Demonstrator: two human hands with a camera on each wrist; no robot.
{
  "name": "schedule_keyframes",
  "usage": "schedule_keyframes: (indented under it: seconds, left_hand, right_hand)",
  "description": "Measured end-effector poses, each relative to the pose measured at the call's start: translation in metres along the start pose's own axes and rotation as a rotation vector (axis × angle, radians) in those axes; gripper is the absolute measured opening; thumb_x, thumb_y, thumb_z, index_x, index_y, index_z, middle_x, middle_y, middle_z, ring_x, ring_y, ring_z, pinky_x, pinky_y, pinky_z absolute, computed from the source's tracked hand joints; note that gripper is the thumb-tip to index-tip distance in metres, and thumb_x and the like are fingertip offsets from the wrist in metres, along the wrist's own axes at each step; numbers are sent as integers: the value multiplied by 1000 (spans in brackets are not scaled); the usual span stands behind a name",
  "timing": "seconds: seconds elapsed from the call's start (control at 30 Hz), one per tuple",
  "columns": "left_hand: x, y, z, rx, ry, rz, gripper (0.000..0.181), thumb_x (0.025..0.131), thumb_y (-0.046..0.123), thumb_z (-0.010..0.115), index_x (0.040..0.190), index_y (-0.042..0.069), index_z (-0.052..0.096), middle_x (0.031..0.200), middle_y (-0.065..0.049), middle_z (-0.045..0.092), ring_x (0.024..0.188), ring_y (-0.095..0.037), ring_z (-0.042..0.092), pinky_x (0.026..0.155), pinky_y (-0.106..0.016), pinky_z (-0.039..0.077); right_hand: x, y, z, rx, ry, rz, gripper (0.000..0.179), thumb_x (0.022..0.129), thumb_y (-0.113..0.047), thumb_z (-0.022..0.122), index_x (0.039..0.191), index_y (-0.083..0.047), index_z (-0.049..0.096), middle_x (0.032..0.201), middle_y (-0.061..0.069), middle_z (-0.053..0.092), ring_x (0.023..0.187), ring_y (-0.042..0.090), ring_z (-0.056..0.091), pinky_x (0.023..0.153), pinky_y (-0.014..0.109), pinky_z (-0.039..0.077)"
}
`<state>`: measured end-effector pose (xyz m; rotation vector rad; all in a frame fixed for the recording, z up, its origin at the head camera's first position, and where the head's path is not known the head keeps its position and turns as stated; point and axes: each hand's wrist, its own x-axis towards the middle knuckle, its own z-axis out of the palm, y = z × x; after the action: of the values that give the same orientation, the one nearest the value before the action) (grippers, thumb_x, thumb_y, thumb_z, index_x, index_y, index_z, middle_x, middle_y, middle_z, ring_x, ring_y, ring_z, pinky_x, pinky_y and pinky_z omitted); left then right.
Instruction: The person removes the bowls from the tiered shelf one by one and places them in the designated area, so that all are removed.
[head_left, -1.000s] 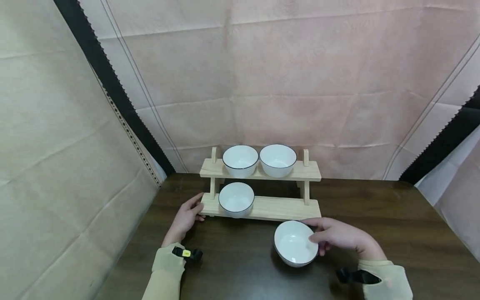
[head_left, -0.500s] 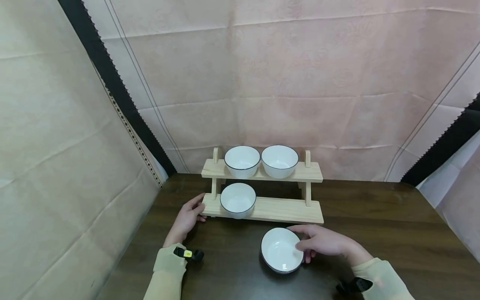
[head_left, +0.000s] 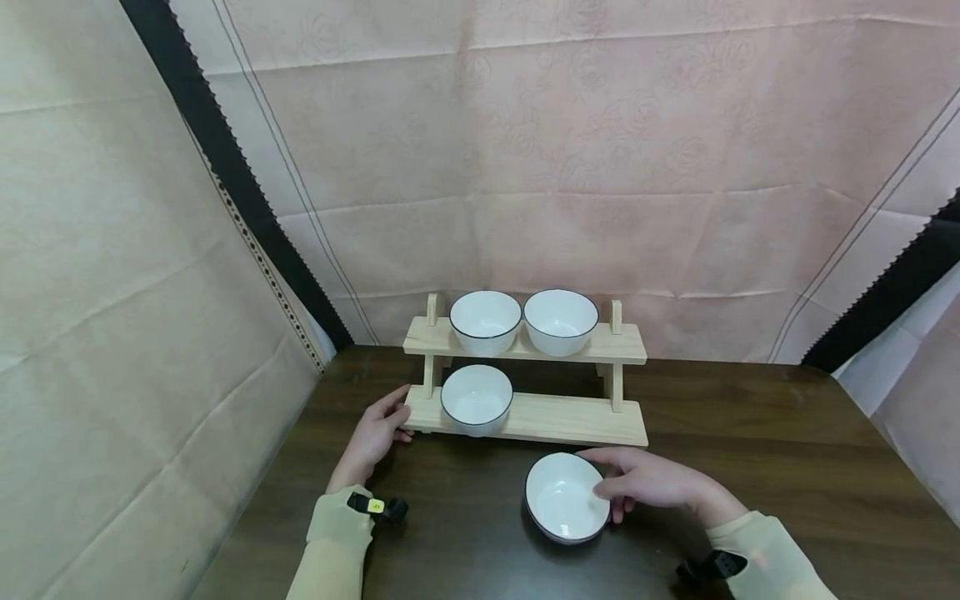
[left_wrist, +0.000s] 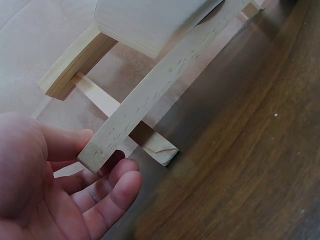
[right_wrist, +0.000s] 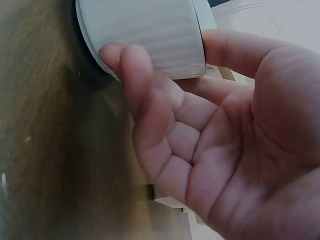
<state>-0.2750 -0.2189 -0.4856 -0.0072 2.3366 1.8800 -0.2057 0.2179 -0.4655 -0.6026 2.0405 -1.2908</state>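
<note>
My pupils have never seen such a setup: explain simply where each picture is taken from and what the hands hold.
There is no robot, only a person's left hand and right hand. The widest picture comes from a head-worn camera; the close-ups, from small black wrist cameras. On a dark wooden table stands a two-tier wooden rack, with two white bowls on its upper shelf and another bowl on its lower shelf. The left hand grips the lower shelf's left end. The right hand holds a fourth bowl in front of the rack.

Pale cloth [head_left: 570,150] behind brown tabletop [head_left: 750,425].
</note>
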Motion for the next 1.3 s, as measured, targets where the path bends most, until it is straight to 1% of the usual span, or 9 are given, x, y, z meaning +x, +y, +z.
schedule_keyframes:
  seconds: [0.13,0.23,0.5,0.67,0.8,0.9,1.07,1.3]
  left_hand:
    - [8,-12,-1,7,17,13,48,98,22,47,145,17,36,112,-18,51,83,-32,61,73,-41,54]
    - [10,-16,0,20,32,30,47,98,24,47,144,18,37,110,-17,51,80,-29,61,71,-38,55]
    - [10,-17,1,23,33,47,48,98,24,47,145,17,36,108,-15,50,79,-28,61,70,-38,55]
    - [10,-17,0,21,22,39,47,99,25,46,144,20,36,110,-16,49,80,-29,60,71,-38,55]
    - [8,-14,-1,10,6,24,48,99,24,46,145,18,34,111,-17,49,82,-31,60,72,-40,55]
    - [4,-6,-1,-4,-6,13,49,99,20,45,146,15,33,111,-18,49,85,-35,60,74,-43,54]
    - [-5,6,0,-4,-11,9,48,99,18,45,145,15,34,111,-18,49,87,-38,59,76,-45,54]
    - [-8,9,1,-4,-13,16,48,99,18,45,145,14,34,111,-18,49,87,-38,59,76,-45,54]
  right_hand:
    - [1,3,0,-3,-10,-9,54,91,-21,59,141,-15,39,74,16,68,66,36,66,58,43,53]
    - [3,5,0,-6,-7,-16,53,91,-22,59,140,-18,40,75,16,68,66,36,66,57,42,53]
    - [1,4,-1,-29,-4,-1,52,92,-26,58,141,-22,40,76,14,68,68,38,65,58,42,52]
    - [0,4,-1,-39,-12,0,52,92,-28,57,141,-24,39,79,12,69,70,36,66,60,44,53]
    - [0,6,-2,-44,-21,-1,51,93,-28,56,141,-24,38,81,11,69,71,35,66,61,44,53]
    - [-1,7,-3,-53,-20,4,52,93,-29,56,142,-23,38,82,11,69,72,34,66,61,43,53]
    - [-2,8,-5,-85,-7,14,52,93,-32,56,142,-22,38,81,12,69,73,32,66,61,41,53]
    - [-3,7,-7,-117,-6,12,53,94,-33,55,142,-19,39,81,14,69,75,33,66,62,39,53]
